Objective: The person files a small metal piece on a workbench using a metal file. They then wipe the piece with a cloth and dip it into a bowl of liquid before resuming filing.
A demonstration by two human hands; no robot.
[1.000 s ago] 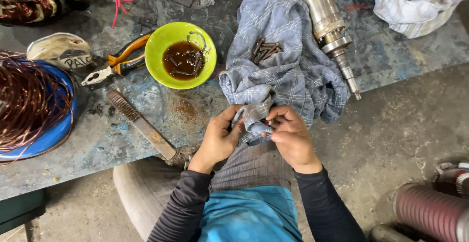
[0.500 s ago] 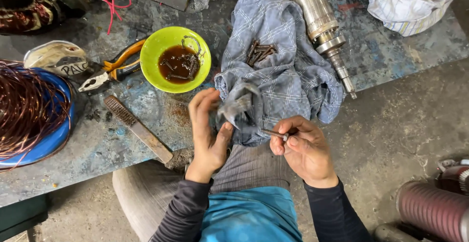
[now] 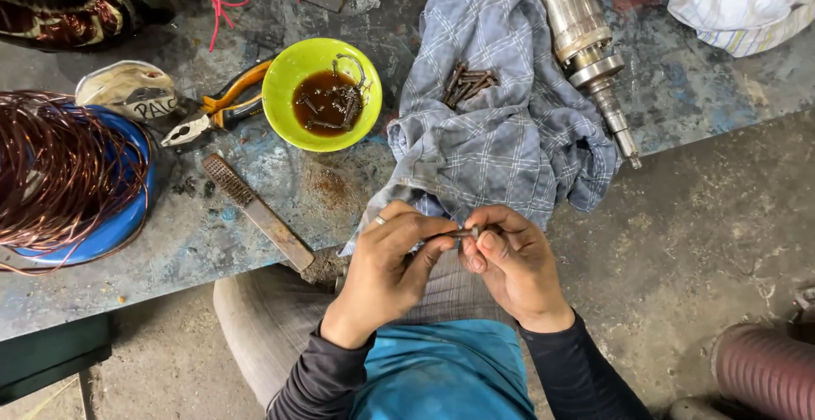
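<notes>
My left hand and my right hand meet over my lap, and both pinch a small dark bolt between their fingertips. A ring sits on one left finger. Just beyond the hands a blue-grey checked cloth hangs over the workbench edge. Several rusty bolts lie in a heap on the cloth. To its left stands a yellow-green bowl holding brown liquid with more bolts soaking in it.
On the workbench lie a flat file, orange-handled pliers, a blue bowl of copper wire and a steel motor shaft. A white striped cloth lies at the back right. A ribbed hose lies on the floor.
My left hand has let go of the cloth corner and come back down to my right hand. Both hands now grip the bolt together.
</notes>
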